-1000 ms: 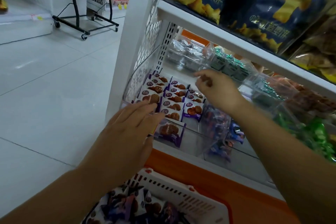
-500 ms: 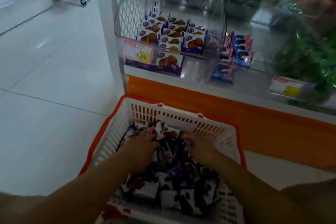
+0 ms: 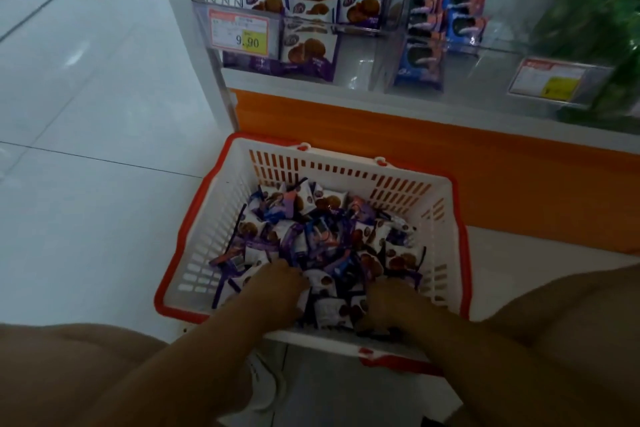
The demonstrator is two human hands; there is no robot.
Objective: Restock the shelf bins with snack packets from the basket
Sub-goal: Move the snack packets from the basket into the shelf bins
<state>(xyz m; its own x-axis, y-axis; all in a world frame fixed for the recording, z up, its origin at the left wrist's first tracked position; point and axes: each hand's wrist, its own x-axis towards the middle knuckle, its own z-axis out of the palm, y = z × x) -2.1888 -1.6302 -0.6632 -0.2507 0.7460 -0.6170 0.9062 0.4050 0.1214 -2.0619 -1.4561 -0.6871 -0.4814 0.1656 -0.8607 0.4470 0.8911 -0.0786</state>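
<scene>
A white basket (image 3: 446,215) with a red rim stands on the floor in front of the shelf, holding several purple-and-white cookie packets (image 3: 311,229). Both hands are down in its near end. My left hand (image 3: 277,288) lies on the packets with fingers curled into them. My right hand (image 3: 391,298) is buried among the packets beside it, its fingers hidden. Above, a clear shelf bin (image 3: 377,31) holds rows of the same cookie packets (image 3: 311,0).
A price tag reading 9.90 (image 3: 239,32) hangs on the bin front. To the right, a second bin holds blue cookie packets (image 3: 443,21), then green packs (image 3: 595,28). An orange plinth (image 3: 450,163) runs behind the basket. Open tiled floor (image 3: 86,149) lies left.
Both hands left the shelf bin and dropped into the basket. They have since drawn back to its near end, and the view has tilted further down.
</scene>
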